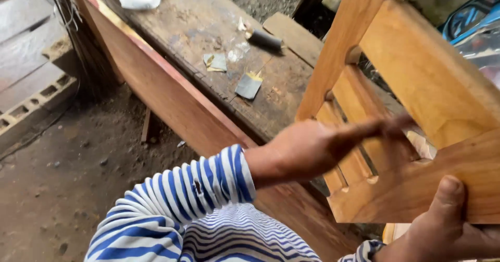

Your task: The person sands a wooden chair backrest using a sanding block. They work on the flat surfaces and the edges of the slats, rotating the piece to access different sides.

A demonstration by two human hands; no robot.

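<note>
Sandpaper scraps (248,85) and a dark roll (264,39) lie on the worn workbench (187,17).

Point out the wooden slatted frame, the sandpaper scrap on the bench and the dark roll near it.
Wooden slatted frame (416,69), head view, on its broad top rail.
Sandpaper scrap (248,86), head view, on its grey middle.
Dark roll (264,40), head view, on its side.

Two hands working on a slatted wooden frame

The left hand (312,147) is reaching, blurred, between the slats of the wooden frame (416,69), while the right hand (442,225) is gripping its lower rail beside the workbench (208,38).
</note>
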